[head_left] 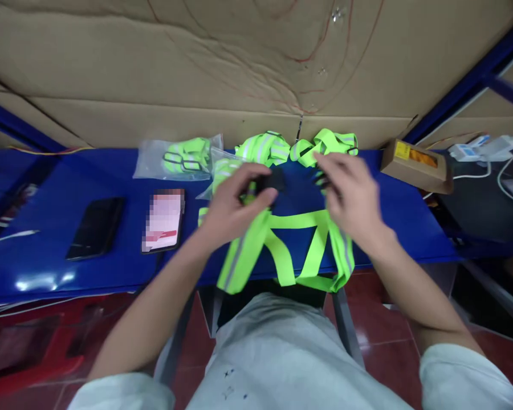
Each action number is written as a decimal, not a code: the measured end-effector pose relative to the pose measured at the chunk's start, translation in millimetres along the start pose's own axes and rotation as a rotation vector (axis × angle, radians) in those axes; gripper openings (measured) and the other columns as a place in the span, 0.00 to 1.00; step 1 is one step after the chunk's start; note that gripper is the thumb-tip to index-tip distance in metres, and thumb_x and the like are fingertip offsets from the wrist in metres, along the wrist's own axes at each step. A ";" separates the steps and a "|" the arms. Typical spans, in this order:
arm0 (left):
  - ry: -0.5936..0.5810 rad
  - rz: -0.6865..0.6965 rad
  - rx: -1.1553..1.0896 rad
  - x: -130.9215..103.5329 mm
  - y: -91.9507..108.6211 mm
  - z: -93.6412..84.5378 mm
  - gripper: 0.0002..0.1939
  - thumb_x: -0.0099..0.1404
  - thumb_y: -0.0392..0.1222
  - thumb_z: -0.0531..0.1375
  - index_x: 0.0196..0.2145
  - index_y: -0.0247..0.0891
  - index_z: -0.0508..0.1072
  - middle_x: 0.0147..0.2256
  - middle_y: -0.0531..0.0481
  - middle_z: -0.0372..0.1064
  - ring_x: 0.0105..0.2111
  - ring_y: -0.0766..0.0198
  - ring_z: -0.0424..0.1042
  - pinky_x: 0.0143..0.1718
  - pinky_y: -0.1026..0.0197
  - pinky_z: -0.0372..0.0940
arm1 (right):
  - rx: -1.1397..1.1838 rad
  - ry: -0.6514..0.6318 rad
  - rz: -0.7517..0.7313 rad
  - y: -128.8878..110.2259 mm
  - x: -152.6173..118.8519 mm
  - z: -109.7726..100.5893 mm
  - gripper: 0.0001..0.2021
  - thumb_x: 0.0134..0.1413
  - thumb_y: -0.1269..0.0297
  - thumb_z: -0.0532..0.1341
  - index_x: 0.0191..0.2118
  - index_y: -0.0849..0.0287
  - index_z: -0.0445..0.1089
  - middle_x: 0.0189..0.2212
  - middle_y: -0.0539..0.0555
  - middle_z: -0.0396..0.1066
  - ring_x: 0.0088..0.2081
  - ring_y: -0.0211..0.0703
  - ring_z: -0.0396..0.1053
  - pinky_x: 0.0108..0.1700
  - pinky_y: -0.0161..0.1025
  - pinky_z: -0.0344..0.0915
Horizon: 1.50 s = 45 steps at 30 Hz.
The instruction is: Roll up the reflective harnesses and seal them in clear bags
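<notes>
A neon yellow-green strap harness (pixel 243 253) with grey reflective stripes hangs partly over the front edge of the blue table. My left hand (pixel 241 199) grips a black buckle piece (pixel 271 181) on the left strap, thumb and fingers around it. At the right strap, my right hand (pixel 350 191) is closed on a dark, blurred part near the strap's upper end. Behind the hands lie two folded harnesses, one (pixel 263 148) at the middle and one (pixel 331 142) to the right. Bagged harnesses (pixel 188 156) rest at the back left.
Left of the harness, a phone with a lit screen (pixel 163 219) and a dark phone (pixel 96 228) lie on the blue table (pixel 38 199). A cardboard box (pixel 416 165) stands at the right, near white adapters (pixel 487 149) and cables. Cardboard covers the back wall.
</notes>
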<state>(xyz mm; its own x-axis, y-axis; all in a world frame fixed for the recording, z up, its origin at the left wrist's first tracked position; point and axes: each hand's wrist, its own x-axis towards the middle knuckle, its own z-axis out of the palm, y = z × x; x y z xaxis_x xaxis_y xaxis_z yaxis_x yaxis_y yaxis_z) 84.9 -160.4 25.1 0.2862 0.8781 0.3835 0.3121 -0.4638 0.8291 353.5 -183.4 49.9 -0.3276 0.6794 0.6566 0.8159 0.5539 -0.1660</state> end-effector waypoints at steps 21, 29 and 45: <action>-0.056 -0.104 0.021 17.2 -53.6 40.7 0.15 0.71 0.50 0.62 0.51 0.41 0.72 0.48 0.48 0.74 0.47 0.58 0.74 0.49 0.58 0.66 | -0.049 -0.092 0.089 15.8 -7.5 110.3 0.29 0.71 0.75 0.43 0.71 0.60 0.64 0.62 0.68 0.66 0.61 0.59 0.66 0.63 0.58 0.66; -0.033 -0.117 -0.148 24.9 -56.1 38.7 0.19 0.65 0.53 0.65 0.47 0.39 0.72 0.46 0.48 0.73 0.47 0.58 0.72 0.51 0.58 0.66 | 0.273 -0.169 0.020 -2.7 -6.7 104.0 0.33 0.68 0.65 0.55 0.76 0.58 0.51 0.70 0.68 0.56 0.73 0.60 0.54 0.72 0.62 0.58; -0.120 -0.412 -0.590 44.6 -51.4 27.0 0.38 0.59 0.71 0.68 0.58 0.43 0.73 0.47 0.44 0.79 0.50 0.50 0.79 0.51 0.50 0.72 | 1.371 -0.519 0.644 10.8 5.6 75.4 0.23 0.56 0.41 0.71 0.39 0.59 0.79 0.33 0.53 0.78 0.32 0.41 0.76 0.38 0.40 0.76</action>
<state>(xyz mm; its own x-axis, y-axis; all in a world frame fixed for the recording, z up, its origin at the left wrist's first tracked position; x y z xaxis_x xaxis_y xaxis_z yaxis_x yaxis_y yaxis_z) 106.1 -100.5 -11.3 0.3588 0.9330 -0.0265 -0.1148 0.0723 0.9908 324.5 -137.3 -3.7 -0.4663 0.8836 -0.0428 -0.0552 -0.0774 -0.9955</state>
